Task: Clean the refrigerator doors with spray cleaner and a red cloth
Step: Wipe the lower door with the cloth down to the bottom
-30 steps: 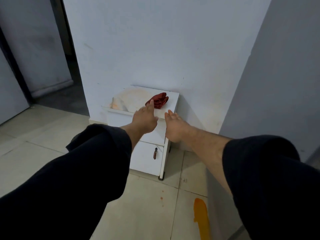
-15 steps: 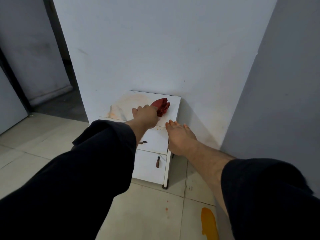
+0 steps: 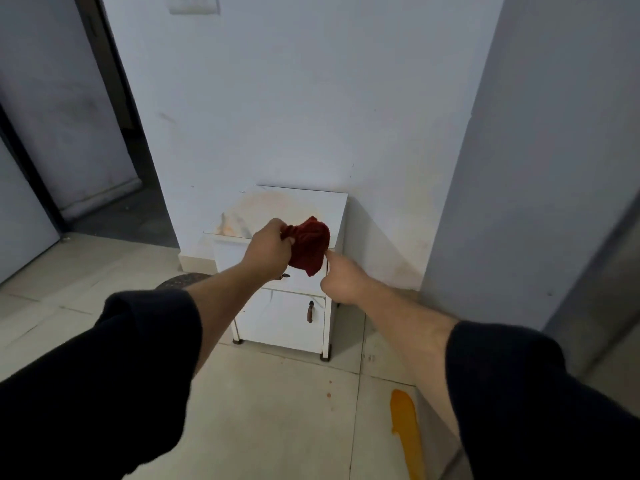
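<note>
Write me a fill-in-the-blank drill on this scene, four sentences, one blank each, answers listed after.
1. The red cloth is gripped by the person's ____ hand.
2. The right hand holds ____.
3. The white cabinet stands on the tiled floor against the ____.
4. The spill on the floor near the right arm is ____ in colour.

Missing words: left; nothing; wall; orange

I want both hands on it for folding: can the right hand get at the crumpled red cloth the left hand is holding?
Probably yes. The right hand is just beside the crumpled red cloth held up by the left hand, one finger apparently touching its edge, and nothing lies between them.
</note>
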